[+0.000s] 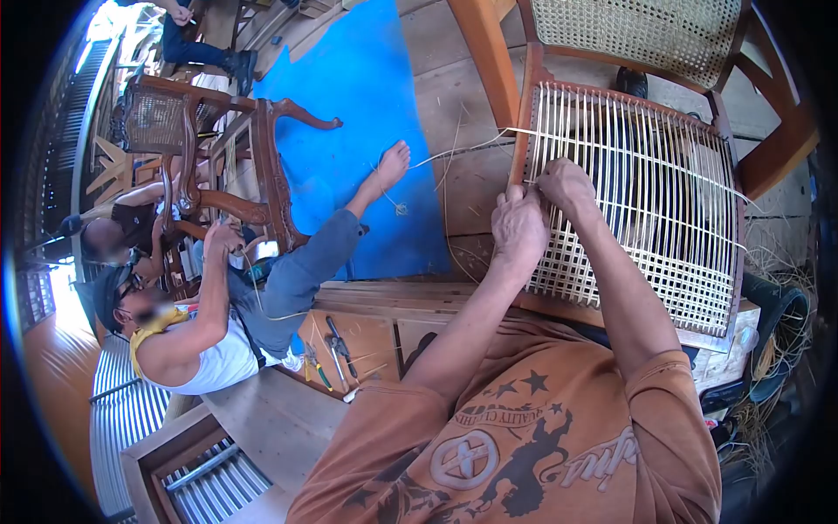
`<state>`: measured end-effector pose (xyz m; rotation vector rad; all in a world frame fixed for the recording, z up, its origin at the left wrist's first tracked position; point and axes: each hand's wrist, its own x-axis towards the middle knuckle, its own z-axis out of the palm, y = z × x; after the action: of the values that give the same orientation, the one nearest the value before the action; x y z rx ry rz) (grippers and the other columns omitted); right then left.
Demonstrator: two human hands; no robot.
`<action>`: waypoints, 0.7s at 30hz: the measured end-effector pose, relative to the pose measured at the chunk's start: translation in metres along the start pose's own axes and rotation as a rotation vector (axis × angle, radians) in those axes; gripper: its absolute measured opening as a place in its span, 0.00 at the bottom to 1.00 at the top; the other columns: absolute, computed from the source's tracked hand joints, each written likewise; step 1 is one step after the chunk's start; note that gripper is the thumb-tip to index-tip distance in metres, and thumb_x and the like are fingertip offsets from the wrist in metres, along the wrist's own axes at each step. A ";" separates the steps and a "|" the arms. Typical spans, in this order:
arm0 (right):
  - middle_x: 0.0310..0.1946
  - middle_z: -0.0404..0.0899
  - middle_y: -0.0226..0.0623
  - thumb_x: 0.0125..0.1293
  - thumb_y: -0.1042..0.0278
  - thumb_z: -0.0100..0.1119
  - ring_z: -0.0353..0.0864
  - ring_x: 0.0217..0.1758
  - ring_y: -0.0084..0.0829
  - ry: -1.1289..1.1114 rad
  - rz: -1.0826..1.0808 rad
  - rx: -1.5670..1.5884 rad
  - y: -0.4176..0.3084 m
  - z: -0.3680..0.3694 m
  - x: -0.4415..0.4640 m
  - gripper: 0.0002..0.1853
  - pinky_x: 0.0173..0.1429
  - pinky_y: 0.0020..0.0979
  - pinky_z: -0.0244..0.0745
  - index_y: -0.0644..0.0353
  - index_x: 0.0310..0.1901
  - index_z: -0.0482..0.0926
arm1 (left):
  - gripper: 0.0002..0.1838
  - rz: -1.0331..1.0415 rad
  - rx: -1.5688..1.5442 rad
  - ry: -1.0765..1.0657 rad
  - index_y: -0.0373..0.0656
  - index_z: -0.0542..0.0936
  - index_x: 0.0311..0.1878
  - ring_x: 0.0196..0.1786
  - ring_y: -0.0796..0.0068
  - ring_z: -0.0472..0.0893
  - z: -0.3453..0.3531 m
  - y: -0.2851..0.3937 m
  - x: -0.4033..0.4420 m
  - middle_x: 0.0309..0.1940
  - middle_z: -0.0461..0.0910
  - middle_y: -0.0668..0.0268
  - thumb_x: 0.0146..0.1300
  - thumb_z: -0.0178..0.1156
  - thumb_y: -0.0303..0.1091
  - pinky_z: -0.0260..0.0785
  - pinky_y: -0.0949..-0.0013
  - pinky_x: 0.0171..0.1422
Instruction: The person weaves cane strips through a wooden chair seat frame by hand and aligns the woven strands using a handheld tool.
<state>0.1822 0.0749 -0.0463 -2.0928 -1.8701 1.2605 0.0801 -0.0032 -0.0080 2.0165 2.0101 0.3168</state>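
A wooden chair seat frame (524, 150) holds a half-woven panel of pale cane strands (642, 229). Long strands run from the far rail toward me, and the tight square weave is thickest along the near side. My left hand (521, 229) is at the frame's left rail, fingers closed around a cane strand at the edge. Just beside it, my right hand (569, 188) pinches the cane over the panel's left part. Both sets of fingertips are partly hidden. One loose cane strand (467, 145) trails left from the seat over the floor.
The chair's woven cane backrest (637, 35) stands beyond the seat. A blue tarp (358, 113) covers the floor at left. Another person (205, 341) sits there by a carved wooden chair (275, 179). Pliers and other hand tools (336, 349) lie on the boards. Cane scraps (777, 341) pile at right.
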 end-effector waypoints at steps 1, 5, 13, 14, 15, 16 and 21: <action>0.42 0.83 0.53 0.59 0.61 0.53 0.83 0.49 0.46 -0.028 0.015 0.022 -0.002 -0.003 -0.001 0.16 0.54 0.40 0.77 0.64 0.41 0.82 | 0.10 -0.014 -0.019 -0.026 0.41 0.80 0.42 0.44 0.52 0.77 -0.003 0.000 0.000 0.40 0.75 0.57 0.56 0.59 0.29 0.72 0.52 0.48; 0.36 0.82 0.54 0.56 0.61 0.54 0.83 0.43 0.48 0.029 0.024 0.128 0.000 0.002 -0.005 0.15 0.51 0.43 0.76 0.62 0.37 0.84 | 0.07 -0.020 -0.169 -0.070 0.40 0.80 0.39 0.44 0.52 0.78 -0.003 -0.015 0.003 0.38 0.76 0.56 0.57 0.59 0.28 0.73 0.51 0.48; 0.40 0.83 0.51 0.60 0.55 0.56 0.83 0.47 0.47 0.063 0.009 0.149 0.002 -0.007 -0.010 0.18 0.54 0.40 0.77 0.62 0.38 0.83 | 0.06 -0.215 -0.008 -0.104 0.43 0.82 0.37 0.43 0.52 0.81 -0.015 -0.010 0.023 0.40 0.79 0.54 0.58 0.62 0.33 0.74 0.52 0.48; 0.39 0.83 0.52 0.60 0.55 0.56 0.83 0.46 0.47 0.076 0.007 0.159 0.002 -0.008 -0.010 0.18 0.54 0.40 0.76 0.62 0.38 0.83 | 0.06 -0.205 0.038 -0.100 0.44 0.82 0.37 0.44 0.52 0.81 -0.009 -0.008 0.024 0.40 0.79 0.54 0.59 0.62 0.33 0.74 0.52 0.48; 0.39 0.83 0.52 0.61 0.55 0.56 0.83 0.46 0.47 0.086 0.008 0.170 0.001 -0.009 -0.011 0.18 0.54 0.40 0.76 0.62 0.38 0.83 | 0.06 -0.195 0.085 -0.098 0.44 0.82 0.37 0.44 0.53 0.81 -0.005 -0.007 0.024 0.40 0.79 0.55 0.59 0.61 0.33 0.74 0.52 0.48; 0.38 0.83 0.53 0.61 0.56 0.55 0.83 0.45 0.48 0.107 0.001 0.200 -0.001 -0.011 -0.017 0.17 0.53 0.41 0.76 0.62 0.37 0.84 | 0.06 -0.206 0.094 -0.093 0.44 0.82 0.37 0.44 0.53 0.81 -0.003 -0.007 0.021 0.40 0.79 0.55 0.59 0.61 0.33 0.74 0.52 0.48; 0.38 0.83 0.53 0.61 0.57 0.52 0.83 0.45 0.49 0.140 0.039 0.217 -0.001 -0.006 -0.024 0.16 0.53 0.43 0.76 0.61 0.37 0.83 | 0.07 -0.242 0.109 -0.100 0.43 0.82 0.39 0.45 0.53 0.81 -0.007 0.004 0.017 0.40 0.79 0.54 0.59 0.61 0.33 0.74 0.52 0.48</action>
<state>0.1870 0.0580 -0.0294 -2.0535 -1.5672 1.2277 0.0813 0.0136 -0.0010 1.7832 2.2193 0.0549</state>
